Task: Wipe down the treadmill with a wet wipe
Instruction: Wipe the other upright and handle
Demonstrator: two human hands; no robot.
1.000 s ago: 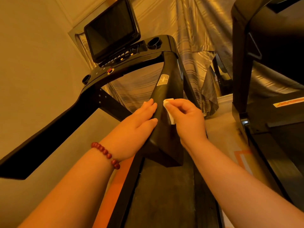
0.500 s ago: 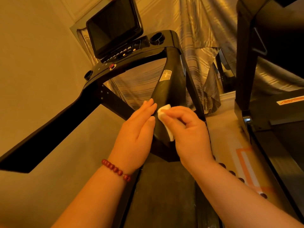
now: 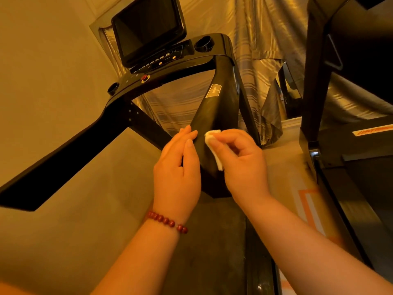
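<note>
One wipe (image 3: 213, 146) pinched in right hand (image 3: 242, 167), left hand (image 3: 176, 177) at handrail (image 3: 214, 116) edge

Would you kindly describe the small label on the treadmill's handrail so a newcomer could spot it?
Find the black treadmill console with its dark screen. Follow its black right handrail downward: the small gold rectangular label sits above the white wet wipe, the rail's only pale marking.

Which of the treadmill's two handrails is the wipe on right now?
The right handrail, bearing the small label: the right hand pinches the wet wipe against it. The left handrail has no hand on it.
</note>
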